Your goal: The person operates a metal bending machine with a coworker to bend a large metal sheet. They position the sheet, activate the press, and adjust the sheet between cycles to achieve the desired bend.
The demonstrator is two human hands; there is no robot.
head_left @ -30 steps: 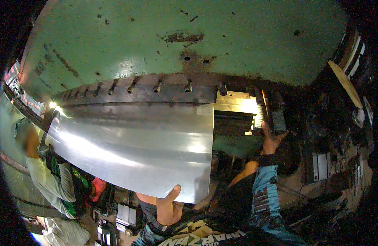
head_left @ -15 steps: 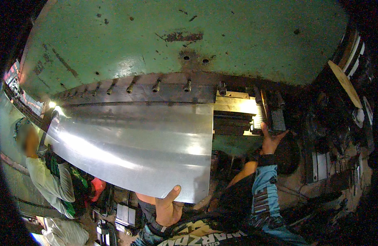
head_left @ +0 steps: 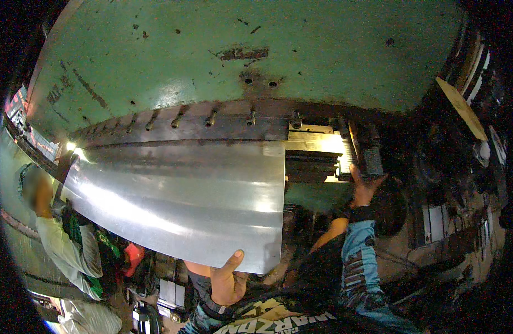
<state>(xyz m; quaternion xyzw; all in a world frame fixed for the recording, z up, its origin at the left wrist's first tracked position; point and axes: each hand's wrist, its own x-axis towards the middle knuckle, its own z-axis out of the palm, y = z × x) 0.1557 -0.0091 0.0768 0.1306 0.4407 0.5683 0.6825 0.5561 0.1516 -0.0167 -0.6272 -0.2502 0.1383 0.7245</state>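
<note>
1. I see the green press (head_left: 240,61) filling the view, its dark tooling bar above.
2. The metal sheet (head_left: 178,200) lies fed under that bar; no bend shows yet.
3. My left hand (head_left: 226,281) grips the sheet's near edge, thumb on top.
4. My right hand (head_left: 363,188), fingers spread, rests on the bright block (head_left: 317,146).

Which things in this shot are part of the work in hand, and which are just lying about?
In use:
- metal sheet, fed under the green press
- left hand gripping the sheet's near edge
- right hand up at the press's ribbed die block
- co-worker at the sheet's far end

Lying about:
- tan board leaning at right
- grey boxes lower right
</note>
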